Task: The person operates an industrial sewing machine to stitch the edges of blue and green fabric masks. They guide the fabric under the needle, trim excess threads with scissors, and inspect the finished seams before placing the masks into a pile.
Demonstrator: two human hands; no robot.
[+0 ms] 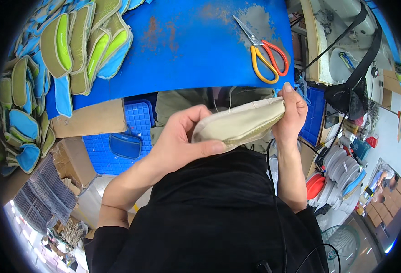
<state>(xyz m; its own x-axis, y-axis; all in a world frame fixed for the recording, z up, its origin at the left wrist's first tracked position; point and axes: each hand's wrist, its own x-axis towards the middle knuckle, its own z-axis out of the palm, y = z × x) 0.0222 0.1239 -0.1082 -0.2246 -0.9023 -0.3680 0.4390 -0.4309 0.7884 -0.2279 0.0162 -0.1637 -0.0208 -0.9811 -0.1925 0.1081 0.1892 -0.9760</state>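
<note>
A curved, sewn fabric piece, cream on its upper face with olive mesh along its lower edge, is held between my two hands above my lap. My left hand is closed round its left end, thumb lying along the near edge. At the other tip, my right hand pinches it with the thumb uppermost. Loose threads rise from its far edge. Just beyond, on the blue table, lie scissors with one orange-red and one yellow handle, blades pointing away to the left.
Overlapping olive, lime and blue sewn fabric pieces cover the table's left side. Below are a blue plastic crate and a cardboard box. A sewing machine stands at the far right, above a stack of white pieces.
</note>
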